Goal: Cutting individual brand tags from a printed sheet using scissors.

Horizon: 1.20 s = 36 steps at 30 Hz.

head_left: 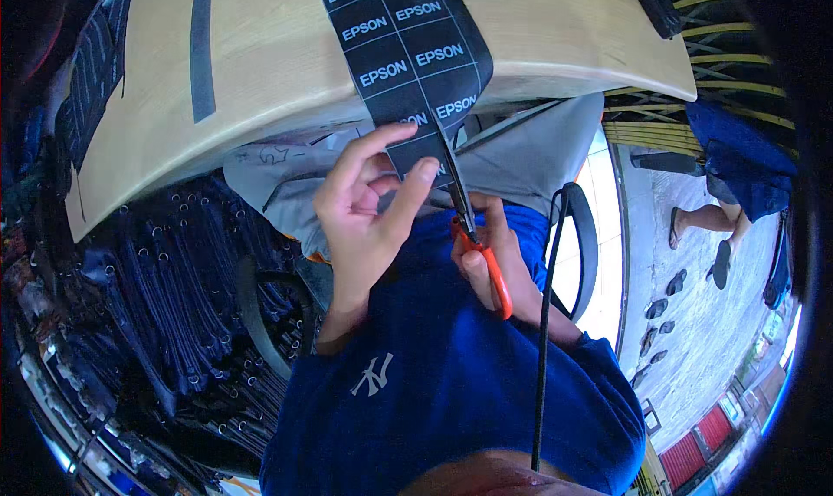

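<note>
A long black strip [415, 58] printed with white lettering in a grid hangs over the near edge of the wooden table [278, 27]. My left hand [369, 205] holds its lower end, thumb in front and some fingers behind, partly hidden. My right hand [503, 253] grips a pair of scissors [493, 275] with orange-red handles. Their dark blades point up and away from me and lie along the strip's grid line, between its left and right columns. The lower end of the strip lies left of the blades.
A dark grey strip [202, 49] lies flat on the table, and more black printed strips [94, 71] hang at its left end. Many dark straps with metal rings [186, 288] hang at left. Chair armrests [586, 253] flank me. At right are a folding gate [729, 58], footwear [657, 308] and another person's legs [707, 218].
</note>
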Motion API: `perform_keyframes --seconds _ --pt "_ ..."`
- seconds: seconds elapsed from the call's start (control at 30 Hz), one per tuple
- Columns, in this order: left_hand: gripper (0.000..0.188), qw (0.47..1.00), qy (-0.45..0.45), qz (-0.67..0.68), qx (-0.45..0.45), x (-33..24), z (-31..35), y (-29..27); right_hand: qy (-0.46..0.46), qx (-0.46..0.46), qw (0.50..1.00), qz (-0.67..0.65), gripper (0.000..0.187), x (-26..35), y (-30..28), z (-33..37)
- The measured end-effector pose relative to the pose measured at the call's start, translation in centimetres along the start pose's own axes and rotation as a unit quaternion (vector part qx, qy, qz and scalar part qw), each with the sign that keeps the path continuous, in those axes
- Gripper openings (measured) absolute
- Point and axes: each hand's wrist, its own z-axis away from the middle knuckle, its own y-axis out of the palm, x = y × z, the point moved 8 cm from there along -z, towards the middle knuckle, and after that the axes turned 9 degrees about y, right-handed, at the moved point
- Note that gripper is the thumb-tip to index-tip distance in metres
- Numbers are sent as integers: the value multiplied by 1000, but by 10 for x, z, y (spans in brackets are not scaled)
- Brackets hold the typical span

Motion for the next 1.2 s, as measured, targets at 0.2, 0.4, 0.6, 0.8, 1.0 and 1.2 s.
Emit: perform_keyframes --seconds 0.2,0.4,0.6,0.8,1.0,1.2 --pt "29 996 -20 -80 -26 -5 -11 -4 -6 9 1000 -10 88 -1 2 0" --pt "32 996 -8 -82 -21 1 -5 -7 -41 23 997 -68 103 0 7 -1" --pt "43 999 34 2 9 1 -5 3 -8 31 995 -90 107 3 8 -6" --pt "48 999 30 -3 42 -1 -3 5 -7 16 997 -80 106 5 5 -7" --pt "50 998 20 -6 52 -1 -3 3 3 16 998 -67 105 3 5 -6" --pt "49 998 25 -5 52 -1 -3 4 0 16 999 -46 101 10 2 -6"
